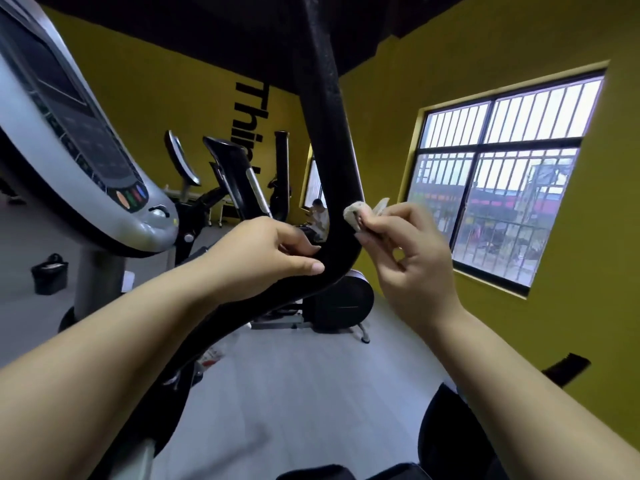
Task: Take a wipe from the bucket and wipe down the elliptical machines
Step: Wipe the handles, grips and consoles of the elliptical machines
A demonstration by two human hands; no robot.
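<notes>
Head view. On the grey floor [294, 393] at 9 o'clock stands a small black bucket with a handle [50, 273], well apart from both hands. A pale strip shows at its mouth, but it is too small and blurred to say what lies inside.

In the middle, a thick black curved handlebar tube of the near elliptical [332, 168] rises from 7 o'clock, bends, and runs up out of the top edge. The left grip [263, 258] clasps this tube at the bend, thumb on the near side and fingers curled round the far side. The right grip [412, 258], at 3 o'clock from the bend, pinches a crumpled off-white wipe [356, 214] between thumb and fingertips. The wipe's bunched end meets the tube's right edge just above the bend.

At 10 o'clock hangs the grey oval console with a dark screen and coloured buttons [69, 133], blurred and cut off by the left edge. Behind the tube, black lettering on the yellow wall [249, 109] is partly hidden. A seated person in a pale top [318, 213] is mostly covered by the tube. A second elliptical with a round black housing [346, 303] stands beyond, under the hands. A barred window [502, 174] fills 2 o'clock. A dark rounded shape [450, 438] at 5 o'clock is cut off and cannot be made out.
</notes>
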